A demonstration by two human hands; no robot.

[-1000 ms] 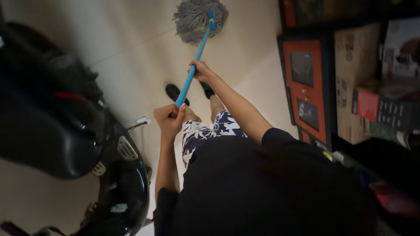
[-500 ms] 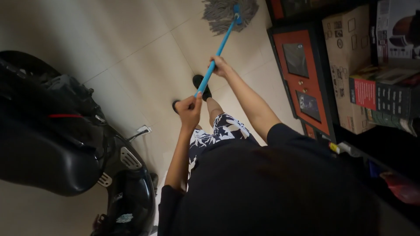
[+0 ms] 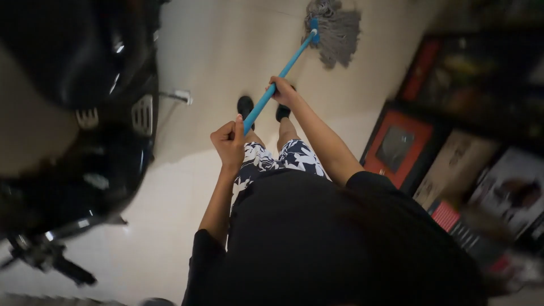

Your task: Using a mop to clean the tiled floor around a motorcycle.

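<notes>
Since half a second ago the view has swung: the black scooter [image 3: 73, 113] now fills the upper left instead of the lower left, the red-fronted cabinet [image 3: 396, 148] and cardboard boxes [image 3: 453, 170] have slid down to the right, and the mop head [image 3: 337, 28] sits at the top of frame, slightly right of centre. The person's left hand [image 3: 229, 143] is closed in a fist around the top end of the blue mop handle [image 3: 277, 76], while the right hand [image 3: 281, 92] is wrapped around the shaft farther down, arm extended. The grey string head lies spread on the pale tiled floor [image 3: 226, 51], ahead of the person's two dark shoes [image 3: 263, 107]. The handle slants up and to the right from the fist. Judging by the shift, the mopping stroke appears to be carrying on across open floor between scooter and cabinet.
</notes>
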